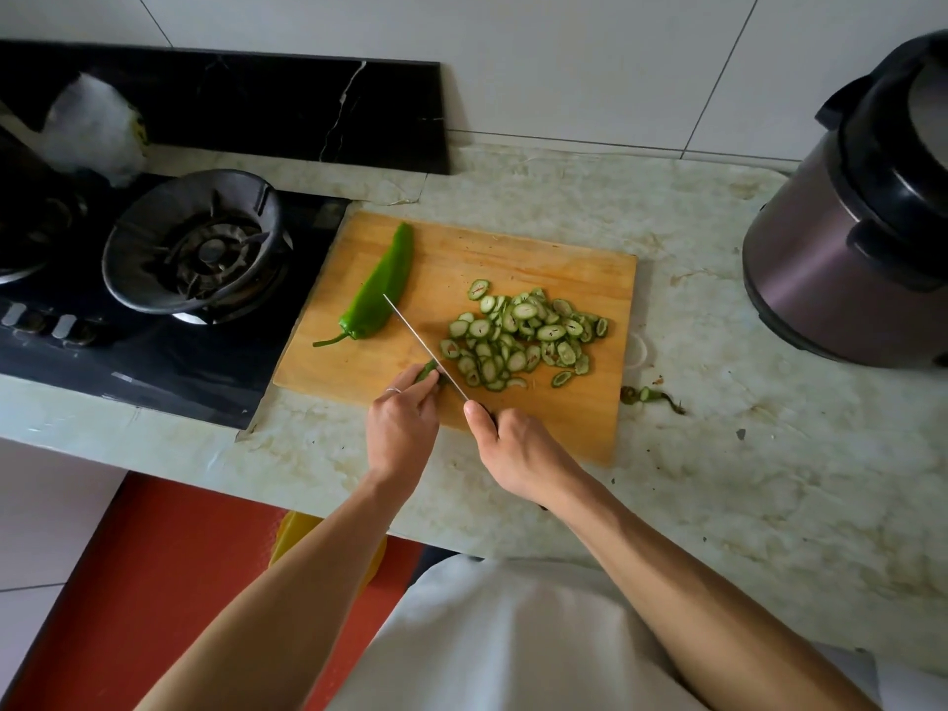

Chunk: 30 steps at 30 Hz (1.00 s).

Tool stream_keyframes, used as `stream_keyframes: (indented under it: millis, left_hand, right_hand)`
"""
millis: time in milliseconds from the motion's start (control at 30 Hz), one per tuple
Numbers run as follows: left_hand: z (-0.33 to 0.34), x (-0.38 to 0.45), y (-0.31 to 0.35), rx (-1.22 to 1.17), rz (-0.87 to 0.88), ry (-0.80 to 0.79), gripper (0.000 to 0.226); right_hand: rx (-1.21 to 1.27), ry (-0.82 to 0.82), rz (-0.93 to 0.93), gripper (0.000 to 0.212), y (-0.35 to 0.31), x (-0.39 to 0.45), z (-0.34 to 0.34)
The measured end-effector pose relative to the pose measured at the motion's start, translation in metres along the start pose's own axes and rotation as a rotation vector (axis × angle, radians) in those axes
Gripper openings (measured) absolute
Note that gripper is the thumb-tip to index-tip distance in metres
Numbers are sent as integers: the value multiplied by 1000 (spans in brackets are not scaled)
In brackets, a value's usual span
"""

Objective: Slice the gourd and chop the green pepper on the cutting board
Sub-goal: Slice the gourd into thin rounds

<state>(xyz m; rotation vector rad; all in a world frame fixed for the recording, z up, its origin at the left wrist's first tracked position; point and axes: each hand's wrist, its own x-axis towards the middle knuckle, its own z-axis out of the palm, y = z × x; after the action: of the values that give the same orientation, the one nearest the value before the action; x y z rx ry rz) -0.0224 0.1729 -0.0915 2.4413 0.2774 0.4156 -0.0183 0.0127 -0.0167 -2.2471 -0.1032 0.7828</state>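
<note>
1. the rectangular wooden cutting board (538, 259) lies on the pale marbled stone counter (718, 454). its left edge touches the black glass gas stove (154, 361), and its near right corner is close to the front edge of the counter.
2. the left hand (402, 428), with a thin ring on one finger, pinches the last short green end of the gourd (430, 371) near the front edge of the board; the fingers are curled around it.
3. the right hand (518, 454) grips the dark handle of the long thin knife (426, 346), thumb on top. the blade runs diagonally up and to the left, just beside the gourd end, and its tip is at the lower side of the pepper.
4. the pile of round green gourd slices (523, 336) covers the right middle of the board, just right of the blade.
5. the long whole green pepper (382, 287) lies on the left part of the board, stem toward the front left corner.
6. the far strip of the board is bare wood, and so is its near right corner.
7. a small green gourd scrap (649, 396) lies on the counter just beside the right edge of the board.
8. a purple-brown electric cooker with black lid (841, 259) stands at the far right, well apart from the board, with open counter between them.
9. the round black burner ring (197, 243) sits near the left edge of the board.
10. i can read no writing or brand.
</note>
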Motion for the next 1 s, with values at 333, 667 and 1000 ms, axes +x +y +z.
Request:
stream_keyframes:
  millis: [333, 667, 1000]
  left_hand:
    - [-5, 1, 2, -23, -4, 2, 25]
    - [-8, -3, -4, 5, 5, -45, 29]
    - [-8, -3, -6, 10, 12, -44, 36]
  right_hand:
    - [-5, 13, 11, 68, 5, -2, -2]
    - [60, 60, 6, 60, 4, -11, -11]
    - [33, 32, -27, 55, 5, -19, -9]
